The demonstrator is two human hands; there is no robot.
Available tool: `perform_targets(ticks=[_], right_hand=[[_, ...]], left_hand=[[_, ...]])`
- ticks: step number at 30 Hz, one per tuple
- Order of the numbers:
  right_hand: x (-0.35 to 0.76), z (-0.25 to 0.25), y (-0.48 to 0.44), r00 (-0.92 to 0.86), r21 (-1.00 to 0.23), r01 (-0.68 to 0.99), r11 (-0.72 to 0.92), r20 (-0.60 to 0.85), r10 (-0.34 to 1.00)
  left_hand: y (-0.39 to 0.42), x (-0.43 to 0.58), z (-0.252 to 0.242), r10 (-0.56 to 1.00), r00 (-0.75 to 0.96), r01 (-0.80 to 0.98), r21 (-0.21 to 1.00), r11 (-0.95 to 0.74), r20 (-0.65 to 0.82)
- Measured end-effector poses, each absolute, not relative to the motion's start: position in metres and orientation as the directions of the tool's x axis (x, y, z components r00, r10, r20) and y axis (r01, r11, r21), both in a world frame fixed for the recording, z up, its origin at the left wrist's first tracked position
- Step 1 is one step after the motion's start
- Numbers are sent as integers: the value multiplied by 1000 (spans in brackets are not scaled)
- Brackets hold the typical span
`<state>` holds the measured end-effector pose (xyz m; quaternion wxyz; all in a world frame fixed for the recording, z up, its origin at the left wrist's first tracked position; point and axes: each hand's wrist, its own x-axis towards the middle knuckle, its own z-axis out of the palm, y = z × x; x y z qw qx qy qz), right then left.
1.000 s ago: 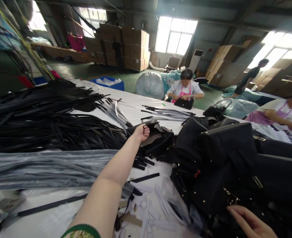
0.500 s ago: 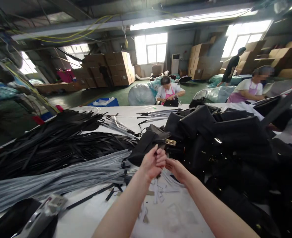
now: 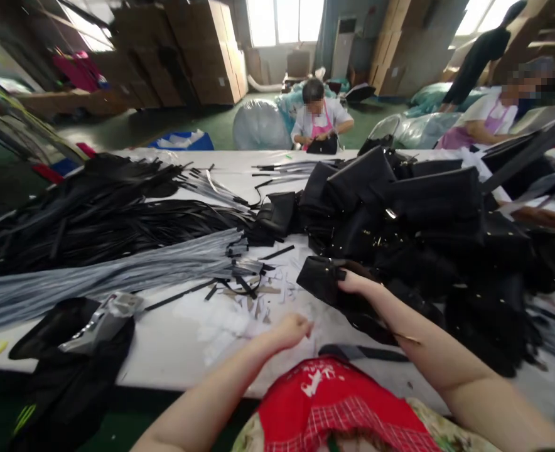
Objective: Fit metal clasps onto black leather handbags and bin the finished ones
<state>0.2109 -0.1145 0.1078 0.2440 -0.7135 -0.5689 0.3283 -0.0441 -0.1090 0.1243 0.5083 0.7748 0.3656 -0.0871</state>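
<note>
My right hand (image 3: 353, 281) grips the edge of a black handbag (image 3: 321, 280) just in front of the large heap of black bags (image 3: 428, 207). My fingers on it are partly hidden by the bag. My left hand (image 3: 294, 329) hovers near the red apron (image 3: 324, 389), over the white table (image 3: 183, 333), with its fingers curled closed. Whatever may be inside that hand is hidden. A dark strap (image 3: 362, 353) lies along the table below the gripped bag.
Bundles of black straps (image 3: 164, 220) and grey wrapped strips (image 3: 117, 282) cover the left side. Paper scraps (image 3: 280, 285) are strewn mid-table. A black bag with grey wrapping (image 3: 89, 333) lies front left. A co-worker in a pink apron (image 3: 321, 122) sits opposite.
My view has tilted downward. My hands, close together before, are now apart: the left has drawn back toward the apron, and the right has moved right and holds a black handbag.
</note>
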Motion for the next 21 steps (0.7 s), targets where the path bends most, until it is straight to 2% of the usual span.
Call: perform_targets(ticks=[4,8,15,21], right_hand=[[175,49,-137,87,-597,717,-360,-436,896],[147,23,-160,57,-537,756,-374,-516,855],[144,34,-167,143,-628,680,-379,-394,908],[121,46,-158,414,-698,534,-477,-275,867]], left_hand=[[-93,-29,92,690,567,736,653,-180,-449],[-98,-12,62,680,538,779,602,-174,-499],[-110,0,39,592,582,786,572,-234,-558],[-98,7,54,644,595,781,536,-321,-482]])
